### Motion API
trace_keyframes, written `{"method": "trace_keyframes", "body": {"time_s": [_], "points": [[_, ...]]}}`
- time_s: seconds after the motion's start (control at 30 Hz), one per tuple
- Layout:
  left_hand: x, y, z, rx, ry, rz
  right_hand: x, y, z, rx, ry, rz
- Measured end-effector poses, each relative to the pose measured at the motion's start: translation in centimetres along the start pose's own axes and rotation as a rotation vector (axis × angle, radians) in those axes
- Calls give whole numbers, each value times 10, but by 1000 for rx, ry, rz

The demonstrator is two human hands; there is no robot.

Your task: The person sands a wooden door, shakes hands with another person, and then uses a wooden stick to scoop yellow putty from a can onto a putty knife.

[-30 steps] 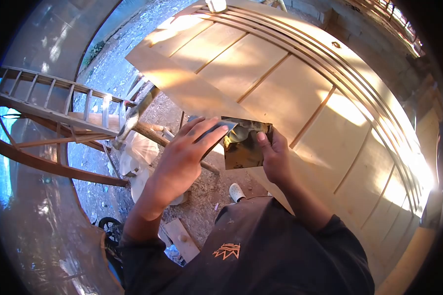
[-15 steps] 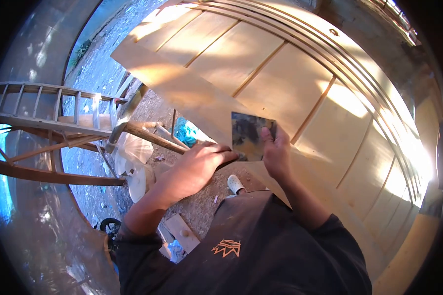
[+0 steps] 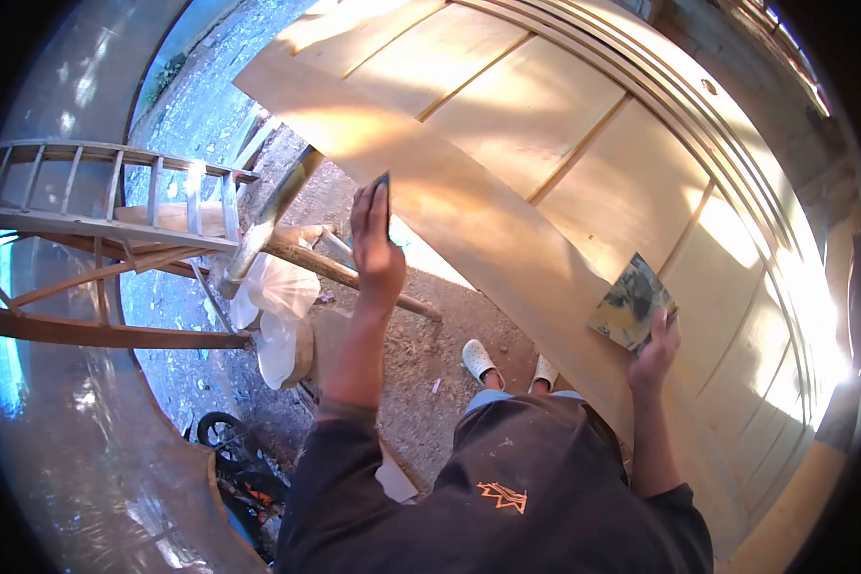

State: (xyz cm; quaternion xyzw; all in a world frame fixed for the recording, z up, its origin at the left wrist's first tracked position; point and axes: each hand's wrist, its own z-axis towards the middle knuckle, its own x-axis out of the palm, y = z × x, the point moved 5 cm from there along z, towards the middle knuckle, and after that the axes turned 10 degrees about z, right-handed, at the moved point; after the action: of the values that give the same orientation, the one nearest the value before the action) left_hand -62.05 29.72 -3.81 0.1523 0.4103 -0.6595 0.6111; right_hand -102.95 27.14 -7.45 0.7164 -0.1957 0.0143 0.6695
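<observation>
A big, pale tan wooden door-like panel [image 3: 584,81] with thin brown lines and long curved strips fills the top and right. Sun spots and shadows lie on it. A big, shiny grey sheet [image 3: 77,421] is on the left. Near it are a silver metal ladder [image 3: 115,230] and a long, curved brown bar [image 3: 105,335]. A round brown wooden pole [image 3: 335,272] runs behind the left arm, so the arm is in the way of part of it. A see-through white plastic bag [image 3: 282,287] is near the pole. Low down is a black wheel [image 3: 222,435].

The wheel's lower part is hard to make out. The dark shirt [image 3: 430,497] hides much of the ground, and the round, black picture edge cuts off the panel and the ladder.

The square, flat plate [image 3: 622,304] is dirty, with black, grey and yellow-brown smears. It is tilted, over the panel; I cannot tell if they touch. The right hand [image 3: 653,356] has its fingers closed on the plate's lower corner, with the thumb on top. The left hand [image 3: 378,253] is up, its fingers nearly straight and pressed against a thin, dark, flat tool [image 3: 386,203]. The hand hides most of the tool.
</observation>
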Motion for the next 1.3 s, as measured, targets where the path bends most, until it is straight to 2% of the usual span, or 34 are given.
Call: {"method": "trace_keyframes", "body": {"time_s": [0.03, 0.1, 0.23, 0.27, 0.37, 0.47, 0.57, 0.63, 0.7, 0.8, 0.9, 1.0, 1.1, 1.2, 1.3], "points": [[13, 4, -1, 67, -96, 54, 0, -2, -2, -14, -4, 22], [31, 16, -8, 32, -87, 176, 3, -4, -4, -8, 13, 62], [31, 28, -19, 51, -45, 200, 4, -4, -2, -16, 51, 46], [31, 34, -26, 78, -94, 163, 6, -4, -2, -8, 54, 52], [28, 51, -59, -27, 133, 138, 9, -2, -3, -8, 61, 44], [33, 100, -119, -106, 360, 105, 6, -2, 3, -39, 65, -17], [-17, 99, -62, -279, 224, 68, 5, -4, -5, -31, 29, -15], [-29, 106, -20, -163, 213, -1, 4, -4, -2, -12, 53, -39], [-44, 85, 29, -89, 288, 102, 2, -6, 0, -11, 88, -13], [-41, 61, 76, 22, 517, 170, -1, -8, 1, -19, 102, -15], [-23, 42, 85, -13, 846, 317, -2, -7, -1, -18, 107, -5], [-16, 27, 81, -7, 976, 364, -4, -9, 2, -11, 124, -5], [-16, 0, 67, 64, 994, 381, -7, -10, 3, -6, 120, -49], [-20, -30, 49, 113, 1171, 198, -4, -7, 0, -13, 99, -73], [-21, 7, 70, -129, 1048, -10, -4, -6, 2, -1, 107, -41]]}}
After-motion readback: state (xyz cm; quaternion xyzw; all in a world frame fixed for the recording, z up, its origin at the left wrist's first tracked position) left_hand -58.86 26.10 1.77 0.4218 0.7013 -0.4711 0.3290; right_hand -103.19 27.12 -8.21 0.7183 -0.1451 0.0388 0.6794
